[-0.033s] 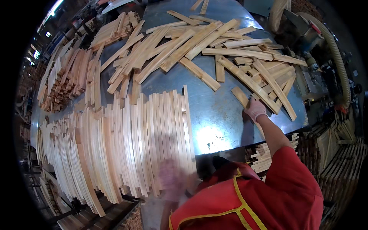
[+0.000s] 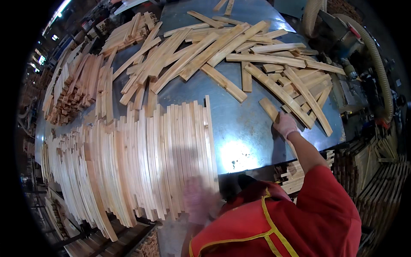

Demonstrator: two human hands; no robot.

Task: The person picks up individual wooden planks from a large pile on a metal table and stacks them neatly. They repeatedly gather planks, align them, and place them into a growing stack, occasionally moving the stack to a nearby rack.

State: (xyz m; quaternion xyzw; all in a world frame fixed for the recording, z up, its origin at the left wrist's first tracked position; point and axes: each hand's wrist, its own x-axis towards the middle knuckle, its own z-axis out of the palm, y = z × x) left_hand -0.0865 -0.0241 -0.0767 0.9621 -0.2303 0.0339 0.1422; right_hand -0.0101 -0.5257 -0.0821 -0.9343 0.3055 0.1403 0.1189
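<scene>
Two hands are at work here, reaching out past a red apron (image 2: 239,218) with yellow piping and a short red sleeve (image 2: 325,192). Nearest, at bottom centre, the left hand (image 2: 197,201) is a smear of movement in front of the lower ends of a long row of pale slats (image 2: 141,162); it is too blurred for me to tell whether it is closed or loose. That row fills the lower left of the frame, slats packed side by side, their ends uneven.

Right of centre, the right hand (image 2: 286,125), in a pale glove, grasps a single wooden slat (image 2: 268,109), its fingers bent over the edge. The slat lies slantwise at the near right of the metal tabletop (image 2: 239,124), its upper end showing beyond the fingers and its lower end partly hidden by the arm. Below the tabletop's edge, more cut pieces (image 2: 293,176) are stacked.

Farther off, a loose heap of boards (image 2: 218,51) sprawls across the upper middle, many crossing one another. Neater bundles of slats (image 2: 79,85) stand at upper left, and a ribbed hose (image 2: 376,60) curves down the upper right.
</scene>
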